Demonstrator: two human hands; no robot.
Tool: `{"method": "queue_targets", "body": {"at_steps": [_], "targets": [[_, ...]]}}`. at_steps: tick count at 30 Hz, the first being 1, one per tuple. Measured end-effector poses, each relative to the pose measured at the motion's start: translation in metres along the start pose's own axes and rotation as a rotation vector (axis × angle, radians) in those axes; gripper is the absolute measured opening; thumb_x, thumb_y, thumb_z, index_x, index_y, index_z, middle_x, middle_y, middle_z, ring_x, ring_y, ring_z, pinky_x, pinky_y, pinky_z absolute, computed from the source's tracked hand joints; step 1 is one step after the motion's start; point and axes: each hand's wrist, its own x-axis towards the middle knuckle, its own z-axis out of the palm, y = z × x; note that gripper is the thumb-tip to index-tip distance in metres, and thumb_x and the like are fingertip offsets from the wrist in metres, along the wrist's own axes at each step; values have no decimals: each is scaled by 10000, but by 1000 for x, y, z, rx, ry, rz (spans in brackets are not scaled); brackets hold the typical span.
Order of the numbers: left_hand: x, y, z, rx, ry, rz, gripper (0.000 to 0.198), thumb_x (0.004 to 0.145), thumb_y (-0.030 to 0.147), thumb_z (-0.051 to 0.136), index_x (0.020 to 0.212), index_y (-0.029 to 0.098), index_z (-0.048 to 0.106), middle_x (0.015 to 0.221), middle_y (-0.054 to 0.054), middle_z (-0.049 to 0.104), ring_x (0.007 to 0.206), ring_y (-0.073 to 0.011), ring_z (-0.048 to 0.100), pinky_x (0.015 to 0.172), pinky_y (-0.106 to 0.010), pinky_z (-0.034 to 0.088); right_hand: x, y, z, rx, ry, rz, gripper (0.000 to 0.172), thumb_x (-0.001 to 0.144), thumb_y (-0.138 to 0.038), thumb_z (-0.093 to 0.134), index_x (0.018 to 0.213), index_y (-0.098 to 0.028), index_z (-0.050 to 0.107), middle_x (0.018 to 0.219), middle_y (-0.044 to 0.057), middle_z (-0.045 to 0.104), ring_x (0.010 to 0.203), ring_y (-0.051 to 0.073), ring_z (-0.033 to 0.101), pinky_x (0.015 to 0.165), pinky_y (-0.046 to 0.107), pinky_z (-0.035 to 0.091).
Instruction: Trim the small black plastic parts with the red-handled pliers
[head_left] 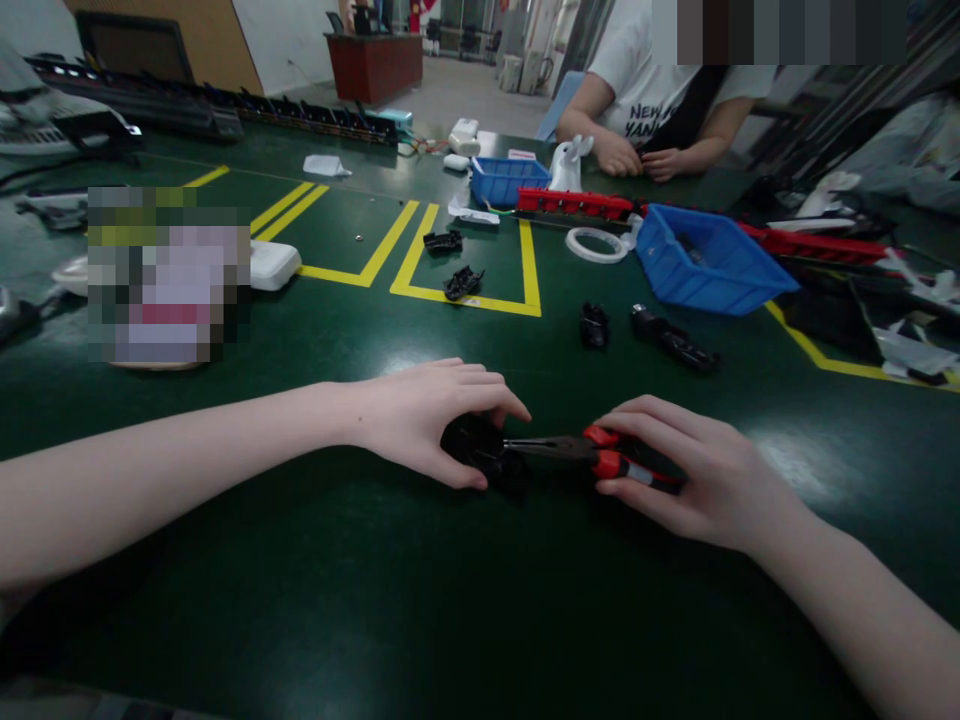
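My left hand (442, 415) is curled around a small black plastic part (487, 450) low over the green table (390, 600). Much of that part is hidden under my fingers. In my right hand (690, 470) is a pair of long-nose pliers (562, 448) with red and black handles. The jaws point left, and their tips meet the side of the black part. Whether the jaws pinch it I cannot tell. Beyond my hands lie two more black parts, a short one (595, 326) and a longer one (676, 340).
Two black pieces lie inside a yellow-taped box, one (463, 283) nearer than the other (442, 242). A blue bin (712, 260), a white tape roll (596, 245) and a smaller blue bin (506, 180) stand farther back. A white case (274, 266) sits left. Another person (660, 110) sits opposite.
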Motion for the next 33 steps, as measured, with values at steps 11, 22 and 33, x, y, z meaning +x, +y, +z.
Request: {"method": "queue_targets", "body": {"at_steps": [11, 22, 33], "targets": [[3, 0, 9, 53, 70, -59, 455, 845, 438, 657, 1201, 172, 562, 1063, -66, 600, 867, -174, 571, 686, -266, 417, 6, -2, 1, -166, 56, -83, 330, 873, -419, 596, 1052, -143, 609, 943, 123, 670, 802, 226, 642, 675, 351, 523], [4, 4, 10, 10, 75, -117, 401, 872, 460, 620, 1145, 167, 597, 1023, -45, 583, 829, -160, 563, 666, -268, 416, 5, 6, -4, -216, 74, -96, 343, 854, -434, 618, 1079, -177, 600, 945, 113, 680, 830, 274, 645, 865, 507, 474], [5, 3, 10, 59, 51, -106, 406, 864, 444, 630, 1161, 171, 581, 1045, -56, 577, 834, -164, 575, 660, -265, 420, 6, 3, -1, -200, 63, -94, 336, 859, -426, 616, 1089, -182, 600, 950, 109, 690, 818, 271, 648, 822, 488, 463]]}}
